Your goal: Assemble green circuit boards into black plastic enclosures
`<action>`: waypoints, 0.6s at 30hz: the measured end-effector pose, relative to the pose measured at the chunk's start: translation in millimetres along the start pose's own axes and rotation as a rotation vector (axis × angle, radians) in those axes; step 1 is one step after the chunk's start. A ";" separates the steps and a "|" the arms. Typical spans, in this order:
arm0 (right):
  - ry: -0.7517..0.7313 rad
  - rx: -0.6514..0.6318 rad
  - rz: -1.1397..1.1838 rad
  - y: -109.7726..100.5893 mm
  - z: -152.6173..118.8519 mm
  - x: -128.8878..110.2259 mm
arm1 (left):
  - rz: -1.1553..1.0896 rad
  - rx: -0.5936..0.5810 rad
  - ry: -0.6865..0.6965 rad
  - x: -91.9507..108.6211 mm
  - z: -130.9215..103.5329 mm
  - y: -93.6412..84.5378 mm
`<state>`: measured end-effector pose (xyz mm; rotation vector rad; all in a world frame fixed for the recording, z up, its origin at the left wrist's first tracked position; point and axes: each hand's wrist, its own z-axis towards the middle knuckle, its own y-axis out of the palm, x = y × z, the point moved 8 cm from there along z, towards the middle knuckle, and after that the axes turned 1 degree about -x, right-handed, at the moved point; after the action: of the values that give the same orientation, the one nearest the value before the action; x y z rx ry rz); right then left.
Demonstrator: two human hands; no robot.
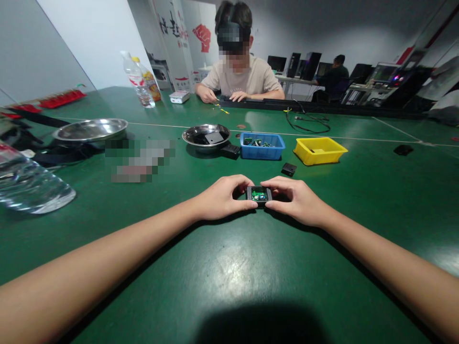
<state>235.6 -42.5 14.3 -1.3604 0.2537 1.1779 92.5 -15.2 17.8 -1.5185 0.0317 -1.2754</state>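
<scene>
Between my hands, at the table's middle, is a small black plastic case (259, 202) with a green circuit board (258, 194) showing inside it. My left hand (229, 197) grips the case's left side, thumb along the near edge and fingers at the far edge. From the right, my right hand (296, 198) pinches it the same way. Just beyond my right fingers lies a small black plastic part (289, 169). Farther out stands a blue bin (262, 153) with several green circuit boards in it.
A steel bowl (193, 143) holds dark parts, left of the blue bin; a yellow bin (320, 157) stands right. Another steel dish (93, 134) and a water bottle (34, 186) are at left. Across the green table (222, 258), a person (240, 71) works beside a long black bar (315, 107).
</scene>
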 end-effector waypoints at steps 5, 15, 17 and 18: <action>0.023 0.001 0.060 0.2 0.3 1.7 | 0.002 -0.004 0.010 0.0 0.0 0.3; 0.003 -0.023 0.047 0.0 1.1 0.2 | 0.037 -0.015 0.030 1.7 0.0 0.5; 0.007 -0.024 0.048 0.0 1.2 0.6 | 0.035 -0.017 0.027 1.4 0.1 0.5; 0.010 -0.027 0.052 0.3 1.3 0.9 | 0.034 -0.018 0.027 1.5 0.1 0.6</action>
<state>235.3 -41.0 13.9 -1.3904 0.2825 1.2222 93.5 -16.2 18.4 -1.5101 0.0868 -1.2718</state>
